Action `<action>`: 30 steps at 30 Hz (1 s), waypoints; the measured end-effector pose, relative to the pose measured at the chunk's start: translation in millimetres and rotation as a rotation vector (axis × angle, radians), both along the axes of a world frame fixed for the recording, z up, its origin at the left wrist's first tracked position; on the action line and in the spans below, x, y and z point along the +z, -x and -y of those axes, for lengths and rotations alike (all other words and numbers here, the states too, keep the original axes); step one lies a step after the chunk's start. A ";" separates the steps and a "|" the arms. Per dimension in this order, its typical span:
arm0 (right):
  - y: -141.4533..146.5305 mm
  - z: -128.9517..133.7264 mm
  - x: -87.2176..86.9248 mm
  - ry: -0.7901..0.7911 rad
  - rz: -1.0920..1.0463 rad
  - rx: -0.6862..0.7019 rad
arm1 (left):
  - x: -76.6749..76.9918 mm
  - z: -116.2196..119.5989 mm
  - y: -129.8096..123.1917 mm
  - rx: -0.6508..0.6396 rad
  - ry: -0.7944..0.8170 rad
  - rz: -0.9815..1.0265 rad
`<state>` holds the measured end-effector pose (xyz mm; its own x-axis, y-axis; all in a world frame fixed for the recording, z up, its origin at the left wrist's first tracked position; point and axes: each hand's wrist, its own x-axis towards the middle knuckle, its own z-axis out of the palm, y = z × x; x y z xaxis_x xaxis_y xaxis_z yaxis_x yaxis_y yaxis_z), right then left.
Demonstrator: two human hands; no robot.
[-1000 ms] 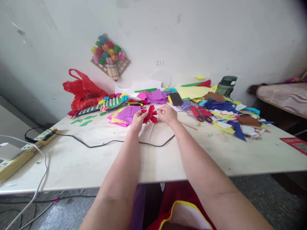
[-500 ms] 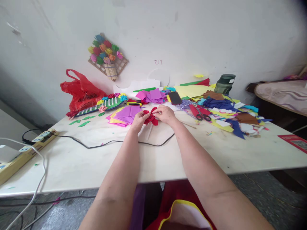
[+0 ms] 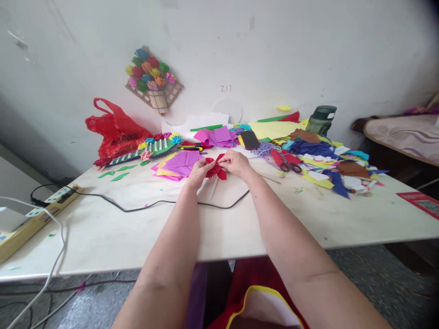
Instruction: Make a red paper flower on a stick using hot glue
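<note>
Between my two hands is a red paper flower (image 3: 216,171) with several folded petals, held just above the table. My left hand (image 3: 199,171) pinches its left side, fingers closed. From the right, my right hand (image 3: 236,162) grips an upper petal between thumb and fingertips. Both hands partly cover the flower, so its centre is hard to make out. A pale thin strip (image 3: 213,188) shows below the flower. Just left of my left hand lies a stack of purple and yellow paper sheets (image 3: 181,163).
A black cable (image 3: 126,210) crosses the table (image 3: 113,242) below my hands. Scissors (image 3: 290,166), a phone (image 3: 250,140) and a heap of paper scraps (image 3: 317,153) lie on the right. A red plastic bag (image 3: 120,130) and green paper leaves (image 3: 120,177) are on the left; a bottle (image 3: 320,121) stands behind.
Almost nothing differs. Both hands stay on the red paper flower in nearly the same place, and the view has shifted very slightly.
</note>
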<state>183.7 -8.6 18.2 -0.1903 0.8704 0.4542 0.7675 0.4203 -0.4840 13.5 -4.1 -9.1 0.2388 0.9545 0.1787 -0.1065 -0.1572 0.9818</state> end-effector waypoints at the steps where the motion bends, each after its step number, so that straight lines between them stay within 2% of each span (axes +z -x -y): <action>1: -0.1 -0.3 -0.2 -0.002 -0.001 0.003 | -0.1 0.1 -0.1 0.000 0.002 -0.002; 20: -0.1 0.8 4.5 0.044 0.049 -0.013 | -0.5 -1.2 -0.1 0.004 -0.007 0.016; 30: 1.5 4.7 9.2 0.052 0.066 -0.011 | 4.0 -0.1 -1.0 -0.010 0.057 0.066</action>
